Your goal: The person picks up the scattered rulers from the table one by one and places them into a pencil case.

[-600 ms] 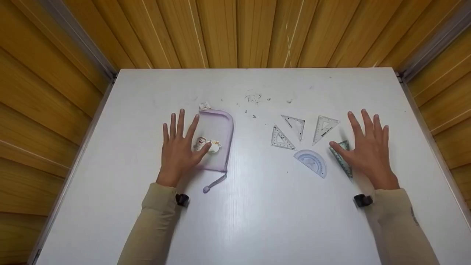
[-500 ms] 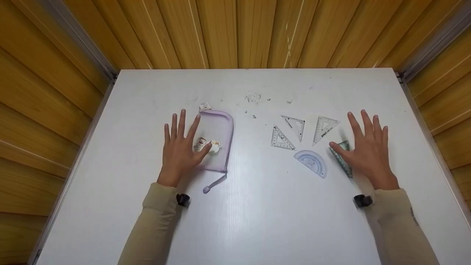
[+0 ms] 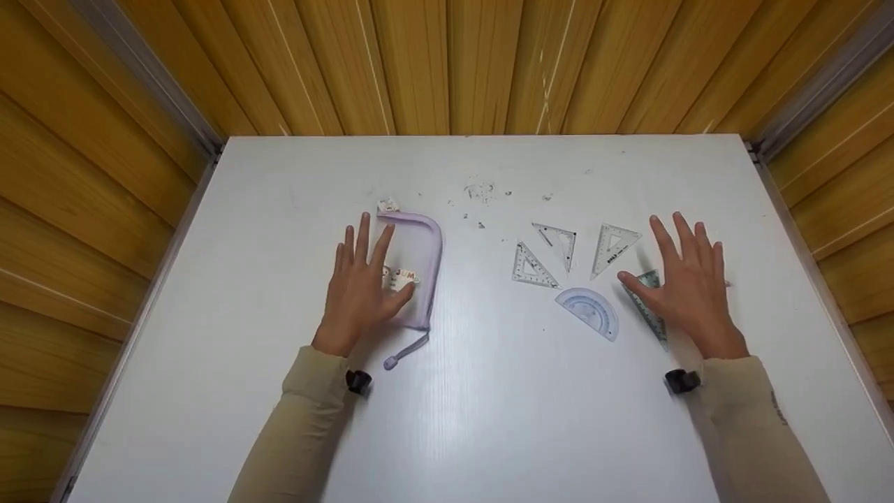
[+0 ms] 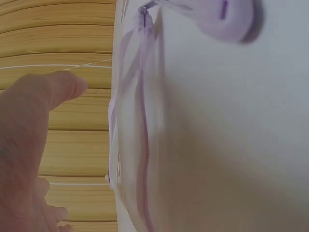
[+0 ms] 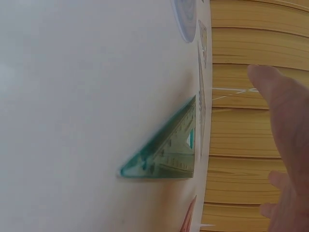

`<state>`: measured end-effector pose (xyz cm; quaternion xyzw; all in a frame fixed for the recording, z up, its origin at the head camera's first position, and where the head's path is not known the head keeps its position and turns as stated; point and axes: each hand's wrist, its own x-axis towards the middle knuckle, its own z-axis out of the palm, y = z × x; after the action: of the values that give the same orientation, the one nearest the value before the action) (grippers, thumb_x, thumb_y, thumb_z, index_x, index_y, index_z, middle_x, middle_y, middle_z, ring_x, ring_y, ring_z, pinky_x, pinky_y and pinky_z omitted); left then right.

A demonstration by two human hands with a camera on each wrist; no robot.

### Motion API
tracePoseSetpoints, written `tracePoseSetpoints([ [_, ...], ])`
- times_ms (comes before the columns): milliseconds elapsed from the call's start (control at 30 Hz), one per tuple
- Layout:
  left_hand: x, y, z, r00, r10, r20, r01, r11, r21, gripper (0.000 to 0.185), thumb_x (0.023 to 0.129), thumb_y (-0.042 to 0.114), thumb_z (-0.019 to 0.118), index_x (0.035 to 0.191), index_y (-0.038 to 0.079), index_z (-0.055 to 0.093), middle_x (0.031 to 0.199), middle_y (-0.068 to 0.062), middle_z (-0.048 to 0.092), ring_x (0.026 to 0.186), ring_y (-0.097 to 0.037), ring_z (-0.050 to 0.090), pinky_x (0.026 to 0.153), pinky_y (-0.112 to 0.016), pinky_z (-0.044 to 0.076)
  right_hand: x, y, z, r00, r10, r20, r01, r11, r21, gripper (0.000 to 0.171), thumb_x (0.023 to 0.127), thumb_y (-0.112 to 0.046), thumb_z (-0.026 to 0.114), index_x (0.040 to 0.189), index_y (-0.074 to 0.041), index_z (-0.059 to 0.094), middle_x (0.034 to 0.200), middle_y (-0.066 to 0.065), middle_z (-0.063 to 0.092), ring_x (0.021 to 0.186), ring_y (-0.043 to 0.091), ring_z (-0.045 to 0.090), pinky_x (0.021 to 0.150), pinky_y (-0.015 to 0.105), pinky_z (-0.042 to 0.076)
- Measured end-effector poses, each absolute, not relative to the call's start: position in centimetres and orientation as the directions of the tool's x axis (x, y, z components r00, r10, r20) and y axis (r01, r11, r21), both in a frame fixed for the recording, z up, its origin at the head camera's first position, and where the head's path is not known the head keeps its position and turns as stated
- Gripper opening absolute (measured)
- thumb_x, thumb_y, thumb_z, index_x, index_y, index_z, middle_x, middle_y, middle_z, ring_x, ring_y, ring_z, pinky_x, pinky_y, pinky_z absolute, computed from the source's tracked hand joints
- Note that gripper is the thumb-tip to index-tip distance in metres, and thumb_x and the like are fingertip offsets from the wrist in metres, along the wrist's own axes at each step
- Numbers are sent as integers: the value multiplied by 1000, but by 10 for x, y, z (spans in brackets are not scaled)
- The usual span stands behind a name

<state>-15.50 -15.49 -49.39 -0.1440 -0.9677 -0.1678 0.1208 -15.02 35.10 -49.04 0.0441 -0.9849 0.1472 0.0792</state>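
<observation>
The lilac pouch point(image 3: 413, 269) lies left of the counter's point(image 3: 461, 419) middle; the left hand point(image 3: 360, 286), fingers spread, has slid onto it. The right hand point(image 3: 688, 283), likewise spread, stays over the green set square point(image 3: 649, 311), perhaps touching it.

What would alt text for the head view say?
Two open hands hover over a white table: the left hand above a lilac mesh pouch, the right hand over a green set square, beside three clear set squares and a protractor.
</observation>
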Motion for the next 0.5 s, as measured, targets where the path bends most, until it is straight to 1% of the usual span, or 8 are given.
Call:
tracePoseSetpoints([
  [100, -155, -148, -492, -932, 242, 269, 318, 902, 291, 96, 88, 54, 70, 164, 16, 26, 171, -20, 4, 152, -51, 11, 119, -62, 20, -152, 348, -490, -983, -67, 170, -116, 950, -292, 102, 89, -57, 71, 166, -25, 13, 172, 16, 5, 154, 46, 0, 118, 65, -6],
  [267, -155, -136, -490, -943, 247, 224, 302, 916, 264, 101, 86, 58, 71, 165, 18, 22, 171, -20, 3, 152, -52, 11, 119, -61, 19, -154, 339, -490, -982, -85, 167, -133, 944, -302, 104, 89, -57, 70, 167, -22, 11, 171, 16, 7, 154, 46, 4, 119, 66, -3],
  [333, -154, -131, -490, -946, 250, 207, 298, 922, 248, 104, 85, 60, 72, 165, 20, 20, 171, -21, 3, 150, -54, 12, 118, -62, 20, -155, 335, -490, -983, -91, 159, -136, 944, -300, 105, 89, -58, 70, 167, -21, 10, 171, 17, 8, 154, 46, 5, 119, 66, -1],
  [500, -152, -120, -490, -953, 253, 165, 285, 934, 215, 108, 83, 64, 72, 166, 27, 14, 170, -23, 5, 146, -61, 17, 113, -68, 27, -155, 329, -490, -986, -99, 133, -135, 945, -299, 106, 90, -60, 69, 167, -19, 8, 171, 18, 10, 154, 46, 5, 119, 66, 0],
])
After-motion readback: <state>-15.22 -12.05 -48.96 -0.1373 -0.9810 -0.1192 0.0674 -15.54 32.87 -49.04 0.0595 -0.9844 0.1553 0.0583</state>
